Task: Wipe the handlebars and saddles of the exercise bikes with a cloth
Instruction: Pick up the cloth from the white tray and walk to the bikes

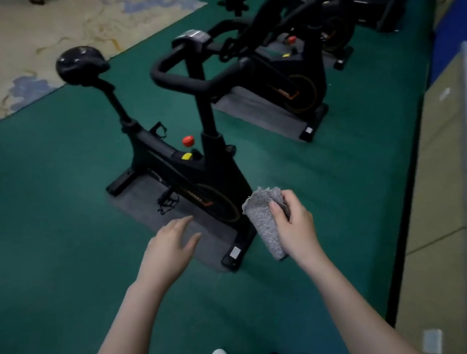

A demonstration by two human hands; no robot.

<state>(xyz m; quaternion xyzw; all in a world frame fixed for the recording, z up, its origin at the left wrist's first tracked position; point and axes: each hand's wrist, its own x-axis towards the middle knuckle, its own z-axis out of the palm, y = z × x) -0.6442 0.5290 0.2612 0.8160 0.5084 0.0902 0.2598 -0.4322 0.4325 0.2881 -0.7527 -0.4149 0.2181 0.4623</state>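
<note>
Head view: the main risk is the cloth (263,224), a folded wad with its lower end hanging free, which could slip out or snag on the console (192,39) while wiping the near bike's handlebar (181,78). The saddle (80,63) sits well apart, further left. The right hand (293,222) has thumb and fingers clamped round the cloth, raised in front of the bike. The left hand (170,247) is palm down, fingers apart, holding nothing.

Nearest bike (182,166) stood on mat (135,200); saddle (81,64) left, handlebar (196,76) right. Second bike (298,88) behind it, third bike (332,16) farther back. Before nearest bike: left hand (170,247), right hand (294,225) with cloth (265,226) right of it.
</note>
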